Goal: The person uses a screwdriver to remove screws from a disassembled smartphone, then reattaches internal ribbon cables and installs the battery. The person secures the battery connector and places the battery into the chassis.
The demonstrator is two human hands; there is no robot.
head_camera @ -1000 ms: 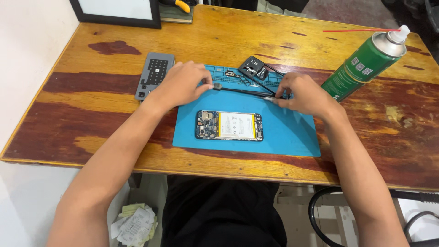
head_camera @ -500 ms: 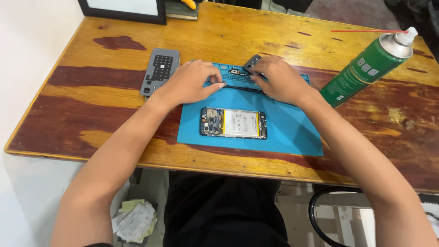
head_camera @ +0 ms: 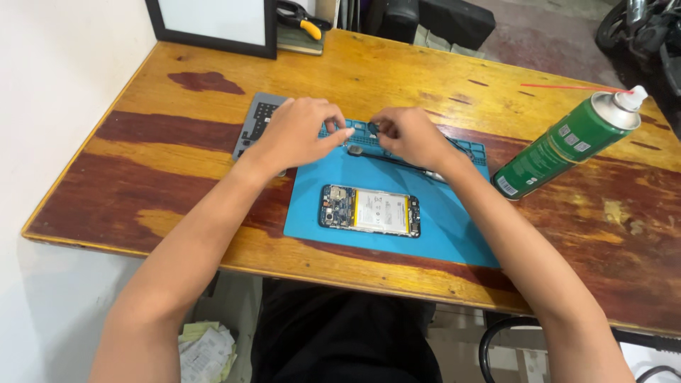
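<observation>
While the opened smartphone [head_camera: 369, 211] lies back-off near the front edge of the blue repair mat [head_camera: 454, 227], its battery and circuit board bare, both hands work beyond it along the mat's far edge. Left hand [head_camera: 301, 133] has its fingertips drawn together toward the centre, seemingly pinching something tiny, though what it holds is too small to tell. Right hand [head_camera: 411, 136] curls likewise, fingers pressed onto a small dark part [head_camera: 374, 129] over the mat's moulded compartments. Just beneath them a thin dark tool [head_camera: 397, 160] lies across the mat. A grey screwdriver bit holder [head_camera: 254, 126] sits at the mat's far left corner, partly under the left wrist. Toward the table's right edge a green spray can [head_camera: 564, 147] lies tilted with its red straw [head_camera: 567, 88] pointing left. A framed white board [head_camera: 213, 21] leans at the far edge of the wooden table [head_camera: 128, 177]. My judgement: the small part could slip from the pinch and bounce off the mat, and a forearm sweeping back could nudge the exposed phone or roll the can
</observation>
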